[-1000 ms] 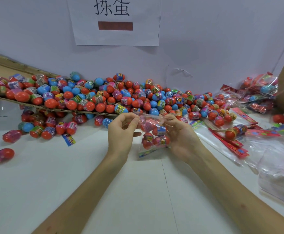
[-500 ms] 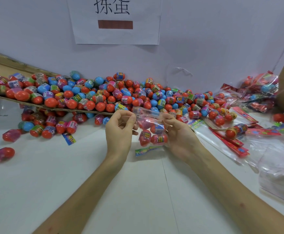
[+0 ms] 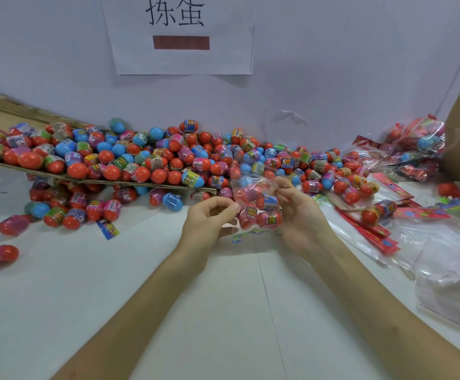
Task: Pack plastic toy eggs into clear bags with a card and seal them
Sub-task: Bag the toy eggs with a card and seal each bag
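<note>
Kept the crinkly clear bag (image 3: 253, 197) pinched between left hand (image 3: 209, 219) and right hand (image 3: 302, 216), close together on its opposite edges; slid the left pinch lower than half a second before. Held it low over the smooth white table (image 3: 223, 311), just before the egg pile (image 3: 152, 160). Packed inside: four glossy banded eggs (image 3: 269, 218), a printed card (image 3: 240, 238) beneath.

White tabletop (image 3: 141, 297). Bears a heap of toy eggs (image 3: 168, 160), partly on a cardboard sheet (image 3: 100, 181). Red cards (image 3: 371, 231) and empty clear bags (image 3: 448, 264) lie at right.
</note>
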Demonstrator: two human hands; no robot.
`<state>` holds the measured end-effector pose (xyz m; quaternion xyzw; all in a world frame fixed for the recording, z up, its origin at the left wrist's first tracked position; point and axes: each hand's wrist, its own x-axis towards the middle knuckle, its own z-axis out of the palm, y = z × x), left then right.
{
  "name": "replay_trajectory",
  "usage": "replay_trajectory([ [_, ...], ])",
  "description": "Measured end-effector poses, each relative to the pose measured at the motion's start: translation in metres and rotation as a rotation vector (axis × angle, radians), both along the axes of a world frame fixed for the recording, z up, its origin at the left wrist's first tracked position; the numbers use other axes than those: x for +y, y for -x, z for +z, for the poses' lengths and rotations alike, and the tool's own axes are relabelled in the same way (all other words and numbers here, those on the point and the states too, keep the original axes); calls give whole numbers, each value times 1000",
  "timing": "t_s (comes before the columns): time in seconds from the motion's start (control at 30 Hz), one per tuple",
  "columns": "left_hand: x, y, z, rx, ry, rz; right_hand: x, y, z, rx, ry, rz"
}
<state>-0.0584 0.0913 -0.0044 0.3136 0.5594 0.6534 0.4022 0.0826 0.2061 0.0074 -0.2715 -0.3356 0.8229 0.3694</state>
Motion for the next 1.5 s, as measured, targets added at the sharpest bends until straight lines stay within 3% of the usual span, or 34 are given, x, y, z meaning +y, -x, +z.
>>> replay_trajectory([
  [0.17,4,-7,-2,-212,24,12,-4,2,3,-15,-7,-55],
  [0.7,2,1,1,-296,-93,-96,-10,4,1,-144,-161,141],
  [1.17,0,0,4,-458,-222,-82,-14,8,-3,-121,-208,112],
  [1.5,-3,-9,2,-528,-261,-380,-16,7,-3,-35,-105,116],
])
